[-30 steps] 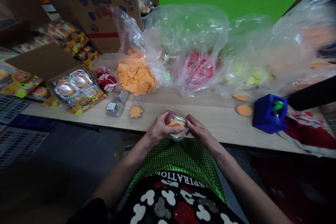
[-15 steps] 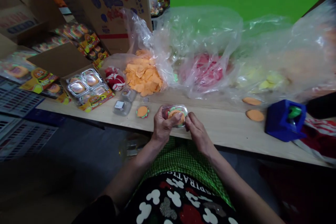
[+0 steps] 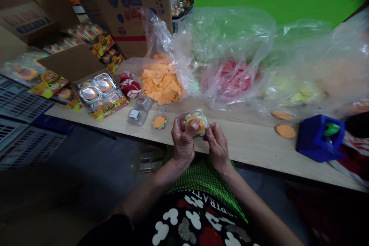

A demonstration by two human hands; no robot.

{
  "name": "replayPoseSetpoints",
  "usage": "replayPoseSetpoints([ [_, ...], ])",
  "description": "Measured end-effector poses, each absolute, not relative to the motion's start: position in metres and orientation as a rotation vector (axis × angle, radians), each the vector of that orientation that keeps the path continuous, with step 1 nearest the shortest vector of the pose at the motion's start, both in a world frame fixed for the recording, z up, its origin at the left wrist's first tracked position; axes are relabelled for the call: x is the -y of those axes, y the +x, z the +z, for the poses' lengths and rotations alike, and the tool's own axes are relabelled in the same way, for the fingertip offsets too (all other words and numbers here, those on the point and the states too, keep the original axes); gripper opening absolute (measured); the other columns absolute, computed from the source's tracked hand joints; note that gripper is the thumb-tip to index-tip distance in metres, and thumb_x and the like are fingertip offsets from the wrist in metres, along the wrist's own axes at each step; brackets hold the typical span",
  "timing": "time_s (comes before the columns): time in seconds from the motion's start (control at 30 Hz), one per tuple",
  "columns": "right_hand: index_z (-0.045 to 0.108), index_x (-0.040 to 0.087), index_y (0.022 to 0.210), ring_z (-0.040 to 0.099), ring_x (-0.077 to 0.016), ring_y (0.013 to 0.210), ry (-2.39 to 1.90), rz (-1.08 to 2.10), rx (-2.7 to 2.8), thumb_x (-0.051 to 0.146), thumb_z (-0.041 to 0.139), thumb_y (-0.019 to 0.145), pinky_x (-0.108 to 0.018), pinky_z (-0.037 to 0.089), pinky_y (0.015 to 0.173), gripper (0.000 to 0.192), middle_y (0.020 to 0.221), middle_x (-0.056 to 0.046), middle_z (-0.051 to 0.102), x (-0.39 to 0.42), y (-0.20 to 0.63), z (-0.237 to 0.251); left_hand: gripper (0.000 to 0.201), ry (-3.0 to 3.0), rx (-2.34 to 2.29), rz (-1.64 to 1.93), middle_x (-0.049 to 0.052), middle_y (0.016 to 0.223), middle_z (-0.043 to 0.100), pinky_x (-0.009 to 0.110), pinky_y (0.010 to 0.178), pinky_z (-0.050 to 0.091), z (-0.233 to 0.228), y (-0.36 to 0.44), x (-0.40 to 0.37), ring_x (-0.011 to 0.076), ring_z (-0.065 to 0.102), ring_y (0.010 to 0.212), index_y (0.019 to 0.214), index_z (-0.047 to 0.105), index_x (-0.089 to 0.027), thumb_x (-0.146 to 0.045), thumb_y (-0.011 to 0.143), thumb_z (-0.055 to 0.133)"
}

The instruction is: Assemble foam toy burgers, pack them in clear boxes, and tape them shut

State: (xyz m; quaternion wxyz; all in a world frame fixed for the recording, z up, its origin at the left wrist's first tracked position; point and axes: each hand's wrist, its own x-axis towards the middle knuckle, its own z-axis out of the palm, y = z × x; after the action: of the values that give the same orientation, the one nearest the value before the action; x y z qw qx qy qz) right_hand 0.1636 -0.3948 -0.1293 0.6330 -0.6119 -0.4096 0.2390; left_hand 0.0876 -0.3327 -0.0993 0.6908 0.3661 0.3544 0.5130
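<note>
- Our left hand [image 3: 182, 143] and right hand [image 3: 216, 147] hold a clear burger toy case [image 3: 195, 122].
- Our fingers [image 3: 192, 127] pinch it above the counter [image 3: 253, 142].

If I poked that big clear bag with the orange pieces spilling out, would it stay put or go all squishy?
The clear plastic bag would probably crumple, since its thin film is already wrinkled and slumped on the wooden table. The orange pieces look thin, flat and loosely heaped, so they would likely slide apart rather than roll. The whole thing seems light for its size.
</note>
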Motion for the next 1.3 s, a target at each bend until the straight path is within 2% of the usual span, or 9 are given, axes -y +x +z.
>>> replayPoseSetpoints([
  [0.13, 0.040, 0.024, 0.071, 0.038, -0.0163, 0.063, -1.380, 0.610, 0.953, 0.053, 0.046, 0.098, -0.030, 0.035, 0.062, 0.039, 0.067, 0.002, 0.038, 0.391, 0.176, -0.135, 0.052, 0.871, -0.789, 1.168, 0.001, 0.097, 0.060, 0.025, 0.075, 0.051, -0.107, 0.087, 0.330, 0.0119, 0.059, 0.079, 0.108, 0.049, -0.021, -0.040, 0.072, 0.081],
  [0.37, 0.064, 0.020, 0.084, 0.058, -0.0211, 0.075, -1.530, 0.687, 0.918, 0.051, 0.049, 0.089, -0.033, 0.044, 0.069, 0.035, 0.080, -0.005, 0.065, 0.374, 0.204, -0.126, 0.046, 1.433, -0.792, 0.933, 0.002, 0.096, 0.059, 0.026, 0.077, 0.050, -0.128, 0.078, 0.334, 0.0138, 0.057, 0.081, 0.108, 0.048, -0.020, -0.035, 0.078, 0.078],
  [0.47, 0.061, 0.021, 0.066, 0.054, -0.0192, 0.062, -1.558, 0.637, 0.821, 0.045, 0.052, 0.083, -0.032, 0.042, 0.061, 0.032, 0.063, -0.003, 0.061, 0.368, 0.206, -0.126, 0.041, 1.606, -0.747, 0.924, 0.008, 0.108, 0.058, 0.030, 0.086, 0.050, -0.123, 0.079, 0.339, 0.0191, 0.059, 0.097, 0.111, 0.052, -0.019, -0.032, 0.080, 0.075],
  [0.53, 0.061, 0.021, 0.064, 0.052, -0.0187, 0.057, -1.614, 0.547, 0.770, 0.046, 0.051, 0.082, -0.031, 0.039, 0.058, 0.032, 0.059, -0.002, 0.059, 0.367, 0.207, -0.128, 0.032, 1.672, -0.785, 0.925, 0.009, 0.111, 0.058, 0.031, 0.088, 0.049, -0.121, 0.079, 0.338, 0.0206, 0.058, 0.101, 0.108, 0.058, -0.019, -0.032, 0.082, 0.072],
  [0.7, 0.061, 0.022, 0.067, 0.052, -0.0180, 0.054, -1.714, 0.371, 0.847, 0.046, 0.047, 0.086, -0.031, 0.038, 0.058, 0.034, 0.058, -0.002, 0.060, 0.374, 0.202, -0.128, 0.021, 1.570, -0.839, 0.837, 0.003, 0.083, 0.064, 0.026, 0.070, 0.047, -0.117, 0.076, 0.327, 0.0139, 0.058, 0.072, 0.091, 0.063, -0.017, -0.038, 0.090, 0.064],
  [0.87, 0.058, 0.022, 0.066, 0.052, -0.0174, 0.054, -1.714, 0.338, 0.887, 0.043, 0.047, 0.087, -0.030, 0.038, 0.057, 0.031, 0.057, -0.001, 0.059, 0.374, 0.197, -0.127, 0.018, 1.579, -0.837, 0.854, -0.001, 0.064, 0.061, 0.024, 0.061, 0.042, -0.112, 0.078, 0.318, 0.0114, 0.054, 0.059, 0.075, 0.064, -0.017, -0.032, 0.085, 0.067],
  [1.07, 0.048, 0.023, 0.057, 0.039, -0.0138, 0.049, -1.469, 0.604, 0.493, 0.036, 0.056, 0.075, -0.029, 0.033, 0.047, 0.024, 0.053, 0.003, 0.045, 0.358, 0.211, -0.142, 0.031, 1.228, -0.754, 0.863, -0.001, 0.077, 0.064, 0.022, 0.068, 0.046, -0.126, 0.080, 0.321, 0.0101, 0.055, 0.068, 0.092, 0.068, -0.015, -0.040, 0.077, 0.077],
  [1.17, 0.043, 0.024, 0.054, 0.034, -0.0121, 0.048, -1.406, 0.591, 0.377, 0.031, 0.057, 0.070, -0.028, 0.030, 0.046, 0.023, 0.053, 0.005, 0.040, 0.350, 0.214, -0.145, 0.033, 1.184, -0.836, 0.887, -0.001, 0.077, 0.063, 0.022, 0.069, 0.046, -0.138, 0.079, 0.334, 0.0107, 0.056, 0.071, 0.088, 0.064, -0.015, -0.038, 0.073, 0.081],
  [1.3, 0.047, 0.023, 0.059, 0.038, -0.0134, 0.051, -1.449, 0.489, 0.405, 0.035, 0.054, 0.076, -0.028, 0.033, 0.049, 0.022, 0.055, 0.004, 0.044, 0.344, 0.212, -0.150, 0.022, 1.242, -0.930, 0.987, 0.000, 0.075, 0.065, 0.024, 0.070, 0.048, -0.146, 0.080, 0.343, 0.0124, 0.058, 0.070, 0.084, 0.065, -0.016, -0.036, 0.079, 0.073],
])
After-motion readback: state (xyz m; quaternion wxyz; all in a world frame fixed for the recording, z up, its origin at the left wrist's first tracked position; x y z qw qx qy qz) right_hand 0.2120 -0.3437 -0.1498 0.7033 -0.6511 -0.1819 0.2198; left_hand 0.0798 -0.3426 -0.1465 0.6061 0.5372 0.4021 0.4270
